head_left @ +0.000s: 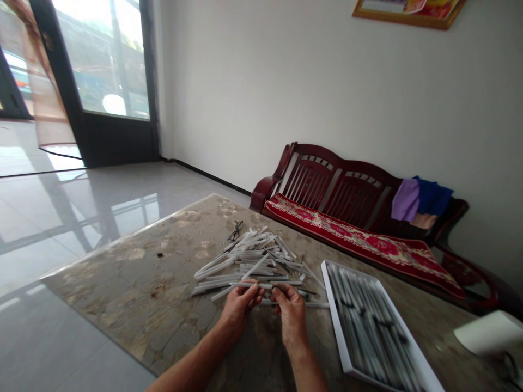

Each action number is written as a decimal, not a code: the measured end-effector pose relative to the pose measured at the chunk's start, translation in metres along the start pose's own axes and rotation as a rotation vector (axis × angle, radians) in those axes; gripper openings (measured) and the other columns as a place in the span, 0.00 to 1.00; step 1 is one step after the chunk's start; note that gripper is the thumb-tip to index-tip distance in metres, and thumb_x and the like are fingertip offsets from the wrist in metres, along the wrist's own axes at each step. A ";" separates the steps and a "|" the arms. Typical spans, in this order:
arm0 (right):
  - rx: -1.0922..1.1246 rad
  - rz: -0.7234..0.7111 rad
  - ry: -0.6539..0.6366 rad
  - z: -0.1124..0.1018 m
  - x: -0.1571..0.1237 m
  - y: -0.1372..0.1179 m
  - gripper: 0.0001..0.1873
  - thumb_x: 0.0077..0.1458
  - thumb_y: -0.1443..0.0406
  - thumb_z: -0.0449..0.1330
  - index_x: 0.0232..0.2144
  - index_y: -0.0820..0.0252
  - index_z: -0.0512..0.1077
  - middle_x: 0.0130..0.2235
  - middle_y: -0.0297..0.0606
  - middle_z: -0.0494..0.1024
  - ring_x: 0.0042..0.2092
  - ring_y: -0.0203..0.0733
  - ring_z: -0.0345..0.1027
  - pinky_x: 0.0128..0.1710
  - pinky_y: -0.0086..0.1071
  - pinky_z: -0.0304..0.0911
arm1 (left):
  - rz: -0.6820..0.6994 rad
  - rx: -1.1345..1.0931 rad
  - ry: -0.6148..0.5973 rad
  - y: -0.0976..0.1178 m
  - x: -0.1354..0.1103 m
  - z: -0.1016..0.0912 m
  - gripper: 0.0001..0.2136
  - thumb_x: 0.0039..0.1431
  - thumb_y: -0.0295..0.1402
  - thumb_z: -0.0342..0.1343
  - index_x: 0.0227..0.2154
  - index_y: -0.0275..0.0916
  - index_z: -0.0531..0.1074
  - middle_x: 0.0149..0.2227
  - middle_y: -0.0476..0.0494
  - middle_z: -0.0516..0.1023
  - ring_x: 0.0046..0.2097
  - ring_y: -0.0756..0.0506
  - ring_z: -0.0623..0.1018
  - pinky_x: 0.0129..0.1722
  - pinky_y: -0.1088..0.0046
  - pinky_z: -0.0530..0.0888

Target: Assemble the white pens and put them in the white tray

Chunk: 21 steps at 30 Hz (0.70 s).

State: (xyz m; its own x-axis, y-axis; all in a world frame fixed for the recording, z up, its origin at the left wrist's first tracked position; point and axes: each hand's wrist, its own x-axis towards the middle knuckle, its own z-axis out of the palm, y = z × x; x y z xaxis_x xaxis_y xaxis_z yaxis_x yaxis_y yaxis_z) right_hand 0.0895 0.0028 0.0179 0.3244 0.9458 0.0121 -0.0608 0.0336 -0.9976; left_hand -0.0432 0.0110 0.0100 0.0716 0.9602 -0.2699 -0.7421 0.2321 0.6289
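On a mottled stone table [122, 288] lies a loose pile of thin white plastic sticks [249, 261] — light, stiff, best pinched mid-length. The left hand [241, 310] and right hand [291, 316] close curled fingers [249, 294] on one white stick [261, 285] at the pile's near edge — a white-framed tray [333, 294] sits just beside.

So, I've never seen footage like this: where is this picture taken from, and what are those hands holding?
A camera worn on a person's head took this, looking forward and down, so the arms at the bottom are that person's own. The left hand and right hand meet over a table with a mottled stone-like top; the fingers appear to hold a thin white stick. A loose pile of similar sticks lies there, with a pair of glasses beyond it and a white tray of sticks in rows.
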 end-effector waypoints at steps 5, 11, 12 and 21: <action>-0.228 -0.141 -0.036 -0.008 0.003 -0.002 0.18 0.43 0.51 0.65 0.29 0.61 0.78 0.25 0.38 0.78 0.27 0.42 0.70 0.24 0.29 0.62 | 0.023 0.041 -0.014 -0.004 0.001 -0.002 0.19 0.33 0.36 0.75 0.28 0.35 0.75 0.23 0.48 0.80 0.27 0.49 0.79 0.27 0.78 0.74; -0.550 -0.364 -0.081 -0.015 -0.006 -0.002 0.23 0.58 0.49 0.52 0.21 0.57 0.70 0.21 0.34 0.71 0.25 0.38 0.63 0.25 0.28 0.57 | 0.063 0.100 -0.086 -0.010 0.001 -0.004 0.18 0.37 0.37 0.73 0.29 0.35 0.74 0.23 0.46 0.80 0.27 0.48 0.79 0.25 0.78 0.72; -0.559 -0.361 -0.087 -0.015 -0.007 -0.002 0.24 0.60 0.49 0.50 0.20 0.57 0.68 0.20 0.33 0.70 0.24 0.38 0.63 0.24 0.28 0.56 | 0.065 0.110 -0.091 -0.010 0.001 -0.004 0.18 0.37 0.37 0.73 0.29 0.35 0.74 0.23 0.46 0.80 0.27 0.48 0.79 0.25 0.78 0.72; -0.530 -0.362 -0.122 -0.020 -0.010 -0.002 0.19 0.61 0.50 0.50 0.27 0.56 0.68 0.25 0.33 0.72 0.27 0.39 0.65 0.28 0.28 0.58 | 0.072 0.164 -0.092 -0.011 -0.001 -0.002 0.17 0.38 0.38 0.73 0.28 0.35 0.74 0.23 0.47 0.79 0.27 0.47 0.79 0.26 0.76 0.72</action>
State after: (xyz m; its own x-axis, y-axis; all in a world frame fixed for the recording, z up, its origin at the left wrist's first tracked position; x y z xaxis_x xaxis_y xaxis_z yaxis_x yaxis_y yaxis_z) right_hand 0.1053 -0.0135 0.0184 0.1260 0.9355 0.3300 0.5159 0.2223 -0.8273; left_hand -0.0366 0.0070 0.0025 0.0883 0.9837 -0.1568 -0.6297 0.1771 0.7564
